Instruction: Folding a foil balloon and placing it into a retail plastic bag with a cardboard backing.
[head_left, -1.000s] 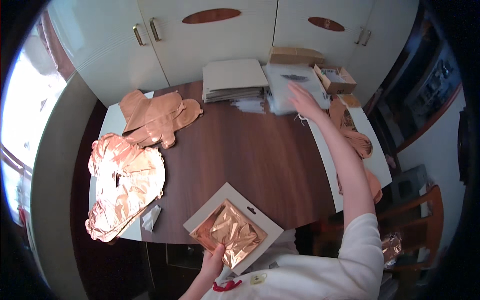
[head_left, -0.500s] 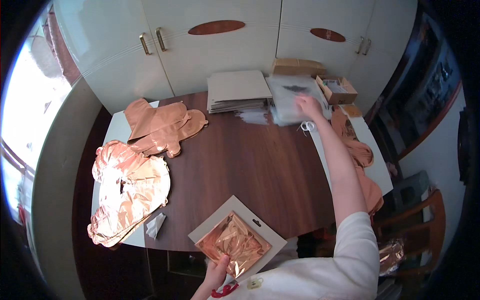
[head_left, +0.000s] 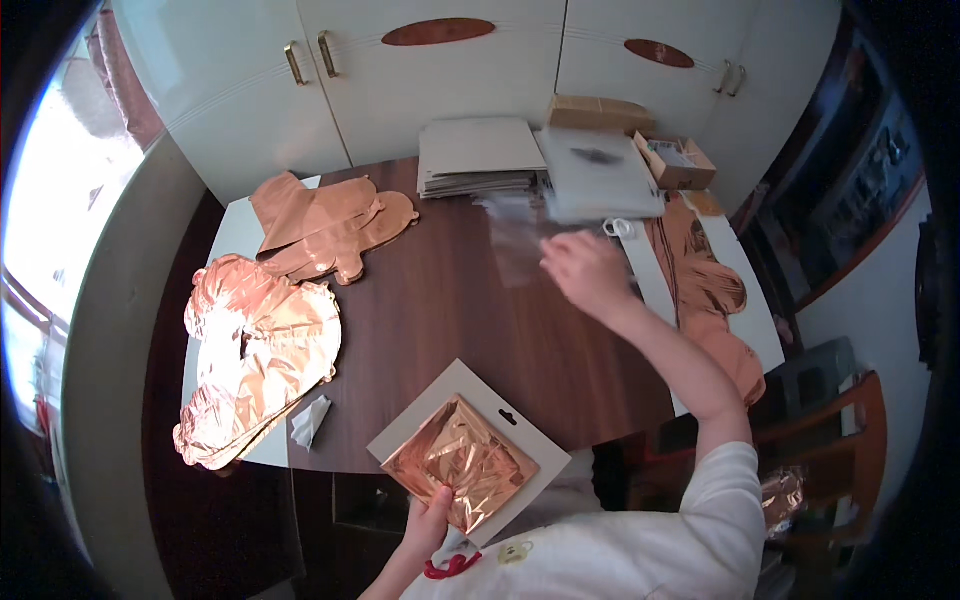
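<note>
Blur smears the right hand (head_left: 588, 272) and clear plastic (head_left: 514, 250); card (head_left: 485, 400) partly hides left hand (head_left: 430, 522).

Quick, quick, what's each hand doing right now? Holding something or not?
Left hand: closed, holding a grey card with folded copper foil on it.
Right hand: blurred, near a clear plastic sheet; can't tell if it's gripping it.

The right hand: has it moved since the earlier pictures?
Yes: judged against the open cardboard box, the right hand has moved leftward and lower in the picture, away from the clear bags.
</note>
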